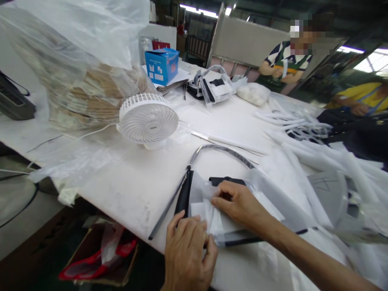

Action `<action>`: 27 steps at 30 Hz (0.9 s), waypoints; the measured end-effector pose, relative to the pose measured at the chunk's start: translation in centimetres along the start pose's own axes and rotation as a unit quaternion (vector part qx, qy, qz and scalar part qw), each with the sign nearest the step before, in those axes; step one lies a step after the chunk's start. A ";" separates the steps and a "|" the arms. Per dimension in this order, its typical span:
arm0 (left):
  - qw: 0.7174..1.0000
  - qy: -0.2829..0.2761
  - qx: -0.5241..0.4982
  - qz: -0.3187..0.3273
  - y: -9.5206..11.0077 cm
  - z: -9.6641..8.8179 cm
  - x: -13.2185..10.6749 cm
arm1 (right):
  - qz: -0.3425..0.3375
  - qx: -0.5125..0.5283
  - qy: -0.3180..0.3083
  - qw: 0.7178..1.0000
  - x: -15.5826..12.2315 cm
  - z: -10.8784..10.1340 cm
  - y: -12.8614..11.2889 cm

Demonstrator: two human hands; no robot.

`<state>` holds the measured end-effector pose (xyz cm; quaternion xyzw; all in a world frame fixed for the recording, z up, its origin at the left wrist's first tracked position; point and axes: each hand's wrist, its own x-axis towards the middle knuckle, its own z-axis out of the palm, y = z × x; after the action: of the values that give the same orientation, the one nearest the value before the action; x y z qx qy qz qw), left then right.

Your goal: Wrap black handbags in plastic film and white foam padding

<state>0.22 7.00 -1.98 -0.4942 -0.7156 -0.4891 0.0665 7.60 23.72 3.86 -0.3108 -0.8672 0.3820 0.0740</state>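
A black handbag [183, 196] lies on the white table [121, 178] in front of me, largely covered by translucent white wrapping. Its arched handle [227, 151] is wrapped in clear film, and a narrow dark strap [166, 212] slants down from the handle's left end. With thumb and fingertips closed, my right hand [239, 202] pinches a thin white wrapping sheet [207, 194] over the bag's front, just below a black flap [227, 180]. My left hand [190, 246] rests at the bag's near left corner, fingers laid out over its edge and the wrapping.
A white fan [148, 119] stands beyond the bag, its cord running left. Behind are a big plastic bag of brown pieces [100, 93], a blue box [162, 66] and another wrapped handbag [212, 87]. White foam strips [333, 161] pile up rightward. Two people sit across the table.
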 end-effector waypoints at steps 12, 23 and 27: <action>0.990 -0.105 0.074 0.054 -1.1 -0.2 0.7 | 0.082 -0.010 -0.050 0.995 2.3 0.0 0.1; 0.969 -0.103 0.146 0.171 -0.1 0.5 1.4 | 0.170 -0.035 -0.041 0.984 3.8 0.3 -0.1; 0.953 -0.110 0.223 0.173 0.4 1.5 1.1 | 0.177 -0.029 -0.001 0.984 4.6 0.7 -0.7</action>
<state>0.55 8.90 -1.90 -0.6338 -0.7128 -0.2408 0.1796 3.41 25.69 3.37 -0.4608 -0.8092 0.3644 -0.0050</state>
